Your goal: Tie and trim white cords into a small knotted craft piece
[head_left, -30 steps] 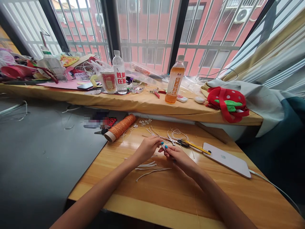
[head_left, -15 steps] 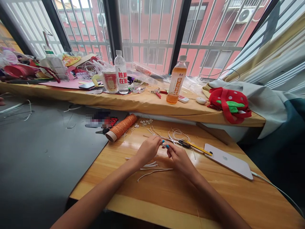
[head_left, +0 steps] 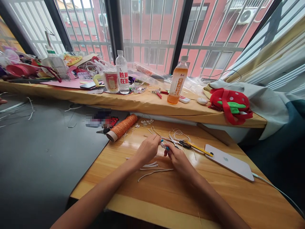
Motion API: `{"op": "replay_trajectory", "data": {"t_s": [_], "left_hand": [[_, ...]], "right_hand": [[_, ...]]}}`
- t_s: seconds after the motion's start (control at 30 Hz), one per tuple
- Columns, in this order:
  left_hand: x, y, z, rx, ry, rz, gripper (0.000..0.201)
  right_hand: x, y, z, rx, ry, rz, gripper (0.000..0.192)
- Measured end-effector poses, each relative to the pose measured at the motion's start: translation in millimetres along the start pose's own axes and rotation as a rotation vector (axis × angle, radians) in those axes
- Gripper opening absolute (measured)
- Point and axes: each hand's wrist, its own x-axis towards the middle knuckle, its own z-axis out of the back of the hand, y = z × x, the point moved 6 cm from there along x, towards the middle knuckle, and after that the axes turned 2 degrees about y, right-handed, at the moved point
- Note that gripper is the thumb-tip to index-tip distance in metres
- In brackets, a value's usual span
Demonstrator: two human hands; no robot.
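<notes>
My left hand [head_left: 148, 149] and my right hand [head_left: 176, 156] meet over the wooden table [head_left: 181, 194], fingertips pinched together on a thin white cord [head_left: 163, 146] between them. Loose white cord pieces [head_left: 152, 168] lie on the table just under my wrists. Scissors [head_left: 179, 143] and a yellow-handled tool [head_left: 199, 149] rest just beyond my right hand. A spool of orange thread [head_left: 122, 127] lies on its side to the left of my left hand.
A white phone [head_left: 229, 162] with a cable lies at the right. The sill behind holds a water bottle [head_left: 123, 73], an orange drink bottle [head_left: 177, 81], a cup [head_left: 111, 81], pliers [head_left: 157, 92] and a strawberry bag [head_left: 230, 103]. A dark grey table [head_left: 43, 152] lies left.
Both hands stay joined on the cord with small finger movements. The view has shifted slightly.
</notes>
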Motion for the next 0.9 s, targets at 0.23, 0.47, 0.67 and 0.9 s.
{"op": "replay_trajectory", "data": {"t_s": [0.23,0.47,0.67,0.9], "left_hand": [[-1,-14,8.7,0.205,0.046,-0.297,0.013],[-2,-19,7.0,0.071,0.047,-0.285,0.020],[7,0,-2.0,-0.516,0.202,0.110,0.025],[7,6,-1.0,-0.871,0.190,0.223,0.018]], "right_hand": [[1,-3,-5,0.355,0.089,-0.095,0.031],[1,-2,-4,0.540,0.159,-0.258,0.028],[0,-10,1,0.632,0.063,-0.299,0.033],[-1,-10,4,0.660,-0.006,-0.291,0.035]]}}
